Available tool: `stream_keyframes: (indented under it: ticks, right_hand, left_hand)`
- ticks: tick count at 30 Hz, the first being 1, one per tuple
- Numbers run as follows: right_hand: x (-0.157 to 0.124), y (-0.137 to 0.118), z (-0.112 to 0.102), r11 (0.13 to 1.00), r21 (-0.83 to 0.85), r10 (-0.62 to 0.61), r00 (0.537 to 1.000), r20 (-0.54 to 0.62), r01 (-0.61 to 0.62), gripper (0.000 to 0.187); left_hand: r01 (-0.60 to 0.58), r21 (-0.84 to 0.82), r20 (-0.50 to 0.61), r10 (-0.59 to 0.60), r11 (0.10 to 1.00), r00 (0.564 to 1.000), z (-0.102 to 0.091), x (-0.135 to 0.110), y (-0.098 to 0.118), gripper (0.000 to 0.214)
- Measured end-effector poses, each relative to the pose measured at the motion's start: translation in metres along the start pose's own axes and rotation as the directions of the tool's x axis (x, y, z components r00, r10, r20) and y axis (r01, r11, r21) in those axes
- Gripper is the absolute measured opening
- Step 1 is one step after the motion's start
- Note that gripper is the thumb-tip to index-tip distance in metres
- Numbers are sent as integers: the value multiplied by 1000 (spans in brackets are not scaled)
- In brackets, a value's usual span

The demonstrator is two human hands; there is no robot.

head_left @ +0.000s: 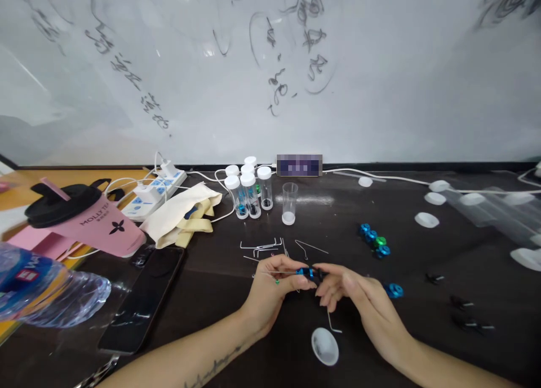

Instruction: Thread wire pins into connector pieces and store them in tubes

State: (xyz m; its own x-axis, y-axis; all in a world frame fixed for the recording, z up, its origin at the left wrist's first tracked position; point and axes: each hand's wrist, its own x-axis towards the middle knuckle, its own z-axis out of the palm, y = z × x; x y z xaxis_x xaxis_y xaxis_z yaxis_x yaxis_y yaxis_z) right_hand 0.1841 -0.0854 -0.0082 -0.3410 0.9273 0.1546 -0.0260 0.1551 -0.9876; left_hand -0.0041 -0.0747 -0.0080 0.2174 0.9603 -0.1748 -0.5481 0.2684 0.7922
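Note:
My left hand [274,286] is closed in a pinch on a small blue metal part [305,272], with a thin metal rod lying across the fingers. My right hand [359,298] is closed at the other end of this part, its fingertips on a small black piece [320,274]. The two pieces meet between my hands; how they join is too small to tell. An L-shaped hex key [333,325] sticks out below my right fingers. Several more L-shaped hex keys [264,246] lie behind my left hand. A small white cap [325,346] rests in front of my hands.
Clear tubes with white caps [248,179] stand at the back, beside an uncapped tube [289,202]. Blue and green parts [374,240], black pieces [465,314] and loose caps [426,220] lie right. A phone [143,298], water bottle [51,286], pink cup [97,219] and power strip [156,193] crowd the left.

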Motion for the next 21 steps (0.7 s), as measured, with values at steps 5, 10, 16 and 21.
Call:
stream_keyframes:
  ticks: [5,10,16,21]
  right_hand:
    - [0,1,-1,1000,5,1,1000,6,-1,36]
    - [1,1,-1,1000,-8,9,1000,1,-9,37]
    - [1,0,0,1000,-18,11,1000,-1,-11,37]
    - [0,0,-1,999,-43,2,1000,15,-1,35]
  left_hand:
    - [4,10,-5,-4,1000,1000,1,0,1,20]
    - [6,15,1,-6,1000,1000,1,-1,3,21]
    - [1,23,14,-1,1000,1000,-1,0,0,20]
    - [-3,15,11,3,1000,1000,0,0,1,20]
